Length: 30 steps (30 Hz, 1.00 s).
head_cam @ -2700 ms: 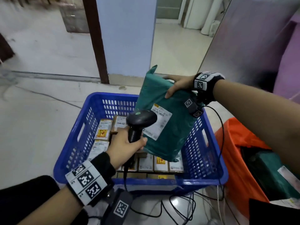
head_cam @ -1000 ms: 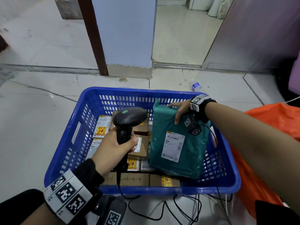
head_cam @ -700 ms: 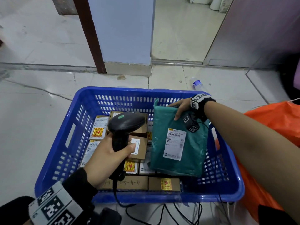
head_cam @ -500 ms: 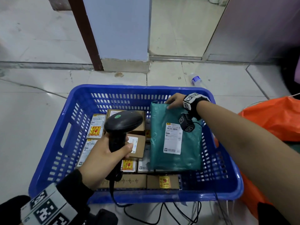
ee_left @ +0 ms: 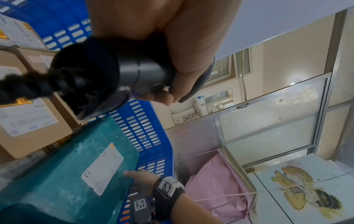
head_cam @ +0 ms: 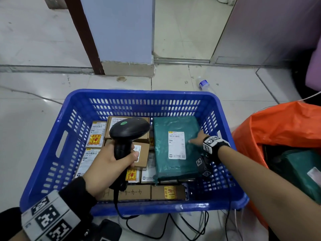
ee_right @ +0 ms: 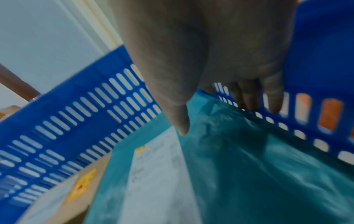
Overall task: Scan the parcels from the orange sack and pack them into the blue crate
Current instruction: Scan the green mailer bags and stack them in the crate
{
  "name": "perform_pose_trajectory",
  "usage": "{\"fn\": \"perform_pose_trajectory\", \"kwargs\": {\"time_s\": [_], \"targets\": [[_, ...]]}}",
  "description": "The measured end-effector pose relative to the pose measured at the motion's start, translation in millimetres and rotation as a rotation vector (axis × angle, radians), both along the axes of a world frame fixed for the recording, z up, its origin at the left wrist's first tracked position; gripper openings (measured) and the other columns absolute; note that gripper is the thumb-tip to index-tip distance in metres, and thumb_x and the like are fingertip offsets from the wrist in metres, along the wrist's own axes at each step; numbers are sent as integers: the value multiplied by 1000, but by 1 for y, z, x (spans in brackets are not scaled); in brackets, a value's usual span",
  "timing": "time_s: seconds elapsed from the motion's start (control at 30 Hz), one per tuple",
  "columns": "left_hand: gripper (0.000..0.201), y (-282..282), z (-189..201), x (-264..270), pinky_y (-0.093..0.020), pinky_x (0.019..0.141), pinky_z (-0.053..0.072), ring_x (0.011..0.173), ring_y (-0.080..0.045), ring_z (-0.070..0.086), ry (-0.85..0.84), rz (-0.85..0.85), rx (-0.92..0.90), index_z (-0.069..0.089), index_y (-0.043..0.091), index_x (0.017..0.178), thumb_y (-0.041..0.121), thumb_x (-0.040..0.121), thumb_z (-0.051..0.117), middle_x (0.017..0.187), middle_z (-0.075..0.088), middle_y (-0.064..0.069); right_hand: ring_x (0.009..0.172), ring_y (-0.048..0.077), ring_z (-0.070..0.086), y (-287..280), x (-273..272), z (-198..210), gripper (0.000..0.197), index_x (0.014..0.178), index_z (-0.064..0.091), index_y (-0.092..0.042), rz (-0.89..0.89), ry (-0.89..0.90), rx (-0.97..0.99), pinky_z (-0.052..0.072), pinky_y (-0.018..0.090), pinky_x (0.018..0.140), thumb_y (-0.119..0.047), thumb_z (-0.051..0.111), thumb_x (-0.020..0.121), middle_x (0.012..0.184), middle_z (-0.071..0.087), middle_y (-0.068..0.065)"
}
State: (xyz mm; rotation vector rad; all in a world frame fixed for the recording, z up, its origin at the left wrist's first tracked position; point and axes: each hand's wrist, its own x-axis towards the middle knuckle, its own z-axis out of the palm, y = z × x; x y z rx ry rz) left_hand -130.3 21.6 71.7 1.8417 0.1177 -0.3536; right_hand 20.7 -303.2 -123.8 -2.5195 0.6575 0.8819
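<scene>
Pale tiled floor [head_cam: 34, 108], blue crate [head_cam: 139, 208], orange sack [head_cam: 278, 122], cables [head_cam: 173, 226]

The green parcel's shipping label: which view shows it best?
The head view: the shipping label faces the camera whole and sharp on the green parcel. The left wrist view shows it slanted and foreshortened. The right wrist view shows it blurred and partly behind the right hand.

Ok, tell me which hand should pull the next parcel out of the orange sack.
Right. The right hand holds nothing, its fingers only resting on the green parcel lying in the blue crate, and the orange sack sits on that side. The left hand has its grip round the scanner.
</scene>
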Motion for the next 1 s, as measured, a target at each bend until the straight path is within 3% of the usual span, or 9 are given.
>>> {"fn": "perform_pose_trajectory", "kwargs": {"time_s": [0.07, 0.13, 0.33, 0.4, 0.53, 0.6, 0.73, 0.9, 1.0], "targets": [[15, 0, -2, 1, -17, 59, 47, 61, -7, 60, 3, 5, 0, 59, 4, 93, 14, 87, 67, 69, 59, -2, 130, 35, 48, 4, -8, 0, 89, 151, 18, -2, -15, -36, -36, 42, 39, 104, -40, 65, 86, 147, 41, 21], [16, -2, -3, 1, -18, 60, 47, 62, -6, 61, 12, 32, -9, 59, 5, 96, 14, 86, 68, 71, 60, -2, 128, 35, 49, 9, -11, 5, 81, 149, 21, 0, -22, -33, -30, 44, 37, 100, -37, 62, 90, 145, 44, 22], [17, -10, -3, 5, -14, 57, 48, 59, -4, 60, 6, 41, -55, 57, 2, 100, 9, 87, 66, 72, 59, -3, 110, 33, 61, 23, -12, 7, 58, 130, 49, -4, -25, -37, 122, 52, 34, 90, -28, 69, 81, 126, 59, 12], [15, -12, -2, 6, -12, 56, 48, 59, -3, 59, 1, 35, -59, 57, 3, 99, 8, 87, 66, 72, 58, -4, 100, 33, 65, 29, -12, 4, 56, 123, 58, -2, -19, -25, 158, 56, 39, 88, -26, 72, 75, 116, 65, 14], [15, -15, 0, 7, -14, 59, 48, 59, -5, 58, -10, 25, -64, 56, 2, 99, 7, 88, 65, 70, 58, -2, 93, 33, 67, 31, -12, 0, 41, 110, 64, -4, -29, -21, 191, 58, 41, 84, -23, 71, 74, 104, 69, 13], [14, -15, 0, 8, -17, 62, 49, 60, -6, 58, -15, 21, -53, 56, 3, 98, 7, 88, 65, 70, 59, -1, 90, 31, 68, 28, -10, -6, 47, 111, 64, -6, -30, -14, 211, 59, 42, 83, -26, 71, 68, 103, 69, 12], [13, -20, 0, 9, -24, 67, 48, 61, -7, 59, -22, 16, -36, 57, 4, 96, 8, 87, 66, 72, 60, -2, 106, 29, 64, 16, 0, -34, 86, 132, 53, -11, -53, -10, 241, 55, 41, 92, -36, 75, 54, 127, 63, 10], [13, -32, 3, 9, -23, 64, 49, 60, -6, 58, -18, -21, -15, 57, 3, 96, 8, 87, 66, 71, 58, -2, 134, 32, 44, 36, -20, 6, 101, 152, 21, -5, -79, 7, 250, 41, 39, 108, -37, 78, 76, 151, 39, 15], [12, -37, 4, 9, -18, 59, 49, 58, -4, 58, -12, -45, -7, 58, 4, 96, 9, 88, 65, 71, 58, -1, 144, 32, 30, 37, -21, 2, 118, 155, -3, -12, -55, 11, 273, 31, 41, 116, -40, 79, 75, 160, 20, 16]]}}
